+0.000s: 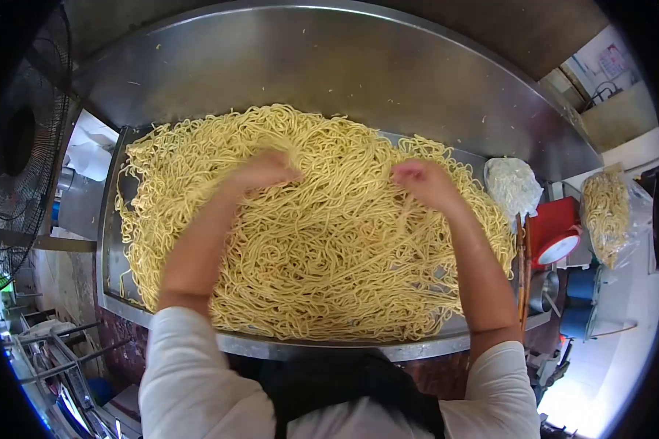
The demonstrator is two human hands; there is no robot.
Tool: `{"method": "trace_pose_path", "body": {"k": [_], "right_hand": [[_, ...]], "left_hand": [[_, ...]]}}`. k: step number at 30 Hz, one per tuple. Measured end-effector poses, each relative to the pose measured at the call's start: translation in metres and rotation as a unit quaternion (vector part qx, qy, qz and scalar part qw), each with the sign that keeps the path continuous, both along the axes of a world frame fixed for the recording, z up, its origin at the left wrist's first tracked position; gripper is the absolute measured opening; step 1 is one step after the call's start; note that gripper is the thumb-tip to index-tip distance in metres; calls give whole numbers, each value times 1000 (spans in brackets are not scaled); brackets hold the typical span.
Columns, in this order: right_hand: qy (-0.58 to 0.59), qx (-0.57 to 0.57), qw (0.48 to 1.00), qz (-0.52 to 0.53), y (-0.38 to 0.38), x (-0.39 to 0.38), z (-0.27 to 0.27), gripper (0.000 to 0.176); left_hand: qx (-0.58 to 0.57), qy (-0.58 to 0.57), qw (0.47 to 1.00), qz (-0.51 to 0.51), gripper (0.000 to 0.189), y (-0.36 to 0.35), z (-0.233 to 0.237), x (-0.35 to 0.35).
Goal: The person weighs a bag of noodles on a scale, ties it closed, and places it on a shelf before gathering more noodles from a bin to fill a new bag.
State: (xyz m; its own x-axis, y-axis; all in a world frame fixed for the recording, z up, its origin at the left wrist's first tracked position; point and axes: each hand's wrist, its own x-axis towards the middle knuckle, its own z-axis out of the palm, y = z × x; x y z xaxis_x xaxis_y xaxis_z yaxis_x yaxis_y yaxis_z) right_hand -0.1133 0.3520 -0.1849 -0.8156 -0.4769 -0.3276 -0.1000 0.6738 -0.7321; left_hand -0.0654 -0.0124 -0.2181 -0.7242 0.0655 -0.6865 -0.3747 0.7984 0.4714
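Observation:
A wide heap of yellow noodles [307, 249] covers most of a metal tray [271, 345] with a tall back panel. Over the upper middle of the heap is my left hand [271, 170], smeared by motion, with its fingertips hidden or blurred among the noodles. My right hand [423, 181] is over the upper right part of the heap, its fingers curled inward. A few strands seem to hang below it, but what it holds is too blurred to make out.
A fan [23, 146] stands at the far left. Right of the tray are a clear plastic bag [514, 183], two wooden sticks [524, 271], a red scale [552, 227] and a hanging bag of noodles [606, 216]. The metal back panel [329, 66] rises behind the heap.

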Motion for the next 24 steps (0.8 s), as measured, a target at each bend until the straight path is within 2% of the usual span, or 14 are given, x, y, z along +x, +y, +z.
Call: {"method": "trace_pose_path", "body": {"k": [1, 2, 3, 4, 6, 7, 9, 12, 15, 17, 19, 20, 22, 24], "right_hand": [[0, -5, 1000, 0, 14, -14, -21, 42], [-16, -42, 999, 7, 23, -32, -55, 45], [-39, -77, 996, 15, 25, -39, -78, 47], [-49, -78, 996, 20, 13, -25, -78, 47], [13, 142, 988, 60, -9, 9, -70, 53], [10, 144, 987, 65, -6, 20, -68, 53], [49, 283, 954, 87, 9, 28, -60, 53], [38, 166, 985, -13, 27, 40, 32, 45], [119, 133, 981, -80, 22, 56, 74, 46], [151, 113, 978, -88, 19, 88, 63, 50], [97, 133, 986, 22, 14, 119, 10, 49], [70, 161, 980, 98, 9, 127, -27, 46], [175, 297, 917, 198, -12, 131, -99, 50], [175, 339, 906, 182, -49, 89, -109, 55]], "left_hand": [[-38, 179, 983, -25, 74, 54, -30, 21], [56, 115, 987, -99, 70, 84, -34, 14], [116, 32, 974, -192, 70, 106, 4, 18], [118, 23, 975, -186, 70, 103, -5, 29], [60, 50, 976, -205, 71, 93, -26, 36], [-17, 113, 980, -162, 71, 64, -36, 35], [-170, 190, 967, -27, 69, -21, -55, 32], [-237, 92, 957, 139, 58, -117, -63, 18], [-318, 134, 925, 160, 53, -144, -73, 25], [-272, 87, 951, 120, 75, -151, -79, 33], [-217, 202, 947, 124, 80, -97, -84, 66], [-143, 26, 988, 44, 93, -53, -39, 66], [-127, 182, 972, -72, 89, 23, -39, 118], [-27, 138, 968, -206, 83, 46, -62, 117]]}}
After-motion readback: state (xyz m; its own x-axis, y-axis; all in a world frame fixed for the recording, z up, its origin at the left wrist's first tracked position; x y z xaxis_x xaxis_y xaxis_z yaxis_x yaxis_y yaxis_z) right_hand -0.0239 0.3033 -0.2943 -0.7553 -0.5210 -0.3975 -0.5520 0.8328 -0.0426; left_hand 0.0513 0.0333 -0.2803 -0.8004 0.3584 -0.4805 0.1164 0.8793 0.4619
